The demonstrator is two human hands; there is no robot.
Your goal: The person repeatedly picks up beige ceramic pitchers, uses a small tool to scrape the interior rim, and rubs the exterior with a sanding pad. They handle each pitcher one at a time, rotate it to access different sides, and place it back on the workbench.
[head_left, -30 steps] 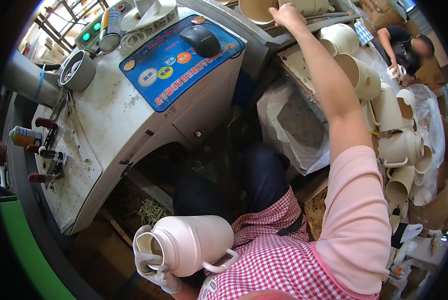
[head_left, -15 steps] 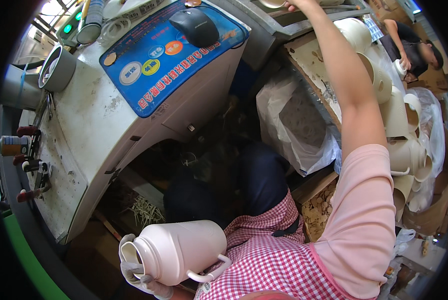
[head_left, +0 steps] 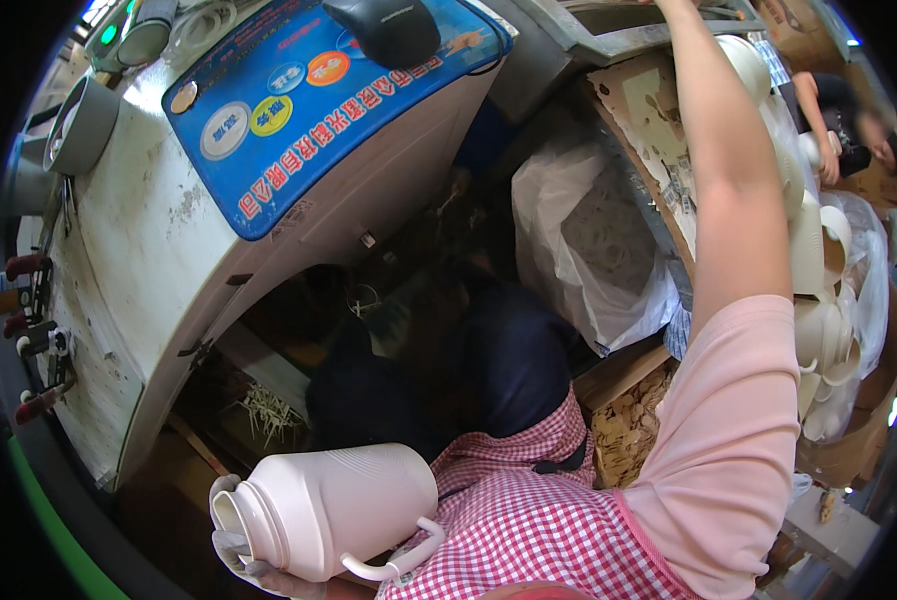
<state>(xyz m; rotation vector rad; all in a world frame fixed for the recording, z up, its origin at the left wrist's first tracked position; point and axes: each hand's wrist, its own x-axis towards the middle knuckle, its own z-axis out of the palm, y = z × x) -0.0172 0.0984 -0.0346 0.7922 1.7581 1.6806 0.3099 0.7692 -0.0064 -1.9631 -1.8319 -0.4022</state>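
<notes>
From the head view, the left hand (head_left: 253, 572) cradled a white plastic jug (head_left: 323, 510) on its side low by the lap, fingers curled under its neck, mouth facing outward. The right arm (head_left: 728, 250) stretched up past the frame's top; whether that hand gripped anything could not be told. Stacked white jugs (head_left: 818, 330) stood rightward beside the machine (head_left: 168, 260).

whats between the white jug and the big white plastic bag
In the head view, the person's dark-trousered legs and the edge of a pink checked apron lie between the white jug, held in the left hand, and the plastic bag.
</notes>
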